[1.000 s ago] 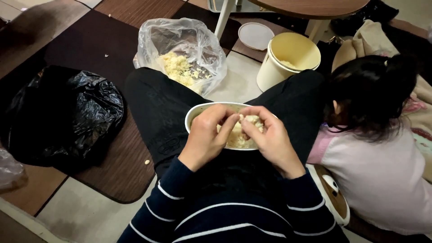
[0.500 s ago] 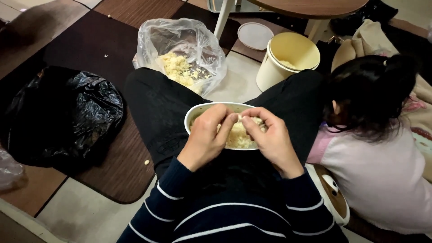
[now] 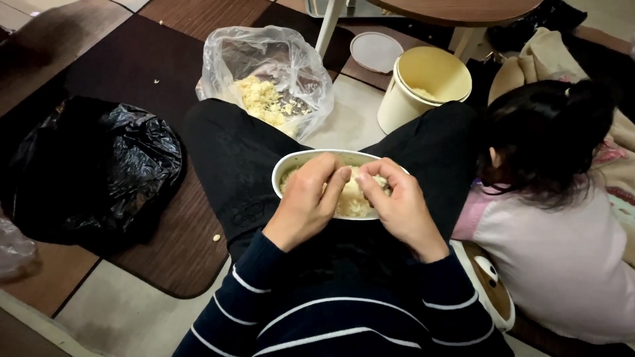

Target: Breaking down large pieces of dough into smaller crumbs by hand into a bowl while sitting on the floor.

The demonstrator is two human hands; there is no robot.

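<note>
A white oval bowl (image 3: 294,165) rests on my lap, between my dark trouser legs. It holds several pale yellowish peeled pieces (image 3: 350,206). My left hand (image 3: 307,201) and my right hand (image 3: 400,208) hover over the bowl with their fingertips meeting. Together they pinch one small pale clove (image 3: 349,190), which the fingers mostly cover. My sleeves are dark with thin white stripes.
A clear plastic bag (image 3: 264,73) of pale peelings lies beyond my left knee. A cream bucket (image 3: 423,86) and its round lid (image 3: 376,51) stand at the back. A crumpled black plastic bag (image 3: 92,172) sits to the left. Another person (image 3: 562,218) leans close on my right.
My fingertips have drawn closer together over the bowl and shifted slightly on the pale clove. Everything around them has stayed put.
</note>
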